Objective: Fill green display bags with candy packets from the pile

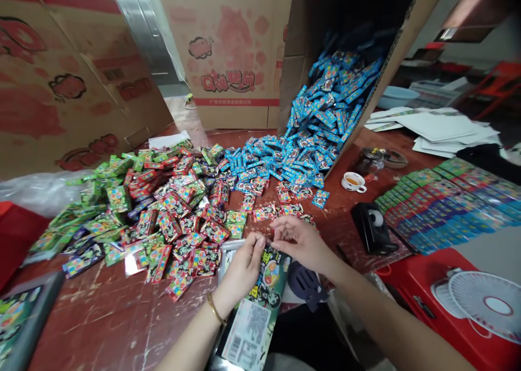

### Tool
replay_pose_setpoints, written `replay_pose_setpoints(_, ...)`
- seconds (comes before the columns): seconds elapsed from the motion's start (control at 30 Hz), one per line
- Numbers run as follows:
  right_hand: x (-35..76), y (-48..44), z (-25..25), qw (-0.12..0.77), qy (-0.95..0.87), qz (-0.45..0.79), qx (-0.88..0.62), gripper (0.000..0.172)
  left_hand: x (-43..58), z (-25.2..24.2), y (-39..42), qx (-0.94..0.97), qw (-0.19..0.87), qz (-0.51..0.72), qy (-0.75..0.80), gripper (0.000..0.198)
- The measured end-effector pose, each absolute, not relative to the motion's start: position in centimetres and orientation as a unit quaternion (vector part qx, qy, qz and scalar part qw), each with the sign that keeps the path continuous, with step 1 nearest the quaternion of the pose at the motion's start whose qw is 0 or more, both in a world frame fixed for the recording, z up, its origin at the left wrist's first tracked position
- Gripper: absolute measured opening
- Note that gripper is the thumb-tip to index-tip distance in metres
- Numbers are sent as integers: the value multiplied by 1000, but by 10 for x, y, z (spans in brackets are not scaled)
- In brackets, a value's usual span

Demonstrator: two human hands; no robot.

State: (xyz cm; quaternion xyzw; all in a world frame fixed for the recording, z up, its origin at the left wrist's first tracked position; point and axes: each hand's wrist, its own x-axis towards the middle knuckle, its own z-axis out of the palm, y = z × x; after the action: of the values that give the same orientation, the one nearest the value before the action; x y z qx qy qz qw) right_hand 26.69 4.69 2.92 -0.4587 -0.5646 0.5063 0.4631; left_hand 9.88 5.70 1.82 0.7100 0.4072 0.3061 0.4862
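Note:
A dark green printed packaging bag (266, 289) with a white label panel lies tilted in front of me, its top edge away from my body. My left hand (240, 270), with a gold bangle at the wrist, is closed on the bag's upper left edge, thumb on top. At the upper right edge, my right hand (303, 246) pinches the bag's rim between thumb and fingers. Just beyond both hands spreads a heap of small red, green and purple candy packets (191, 224). Blue packets (280, 159) adjoin it.
A large cardboard box (393, 61) on its side spills blue packets. Right of it are a teacup (352, 183), a black tape dispenser (372, 230), rows of packets (451, 197), a white fan (488, 303) and paper sheets (439, 126). A grey tray (43, 316) stands at left.

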Motion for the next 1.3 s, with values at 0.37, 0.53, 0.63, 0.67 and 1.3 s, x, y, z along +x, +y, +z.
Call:
replay_pose_setpoints(0.37,233,58,9,510,-155,762,-369,33,97,20,46,614,524,431,403,41)
replay_pose_setpoints(0.53,223,26,4,603,-198,660,-403,33,77,32,47,565,467,507,454,38)
replay_pose_setpoints(0.63,231,-10,1,581,-348,576,-458,71,62,33,45,530,441,563,456,39)
replay_pose_setpoints(0.67,235,-19,1,560,-386,561,-472,75,56,34,43,528,443,570,447,43)
replay_pose_setpoints(1.3,196,-43,9,628,-627,104,-449,43,23,1,-60,576,470,485,460,64)
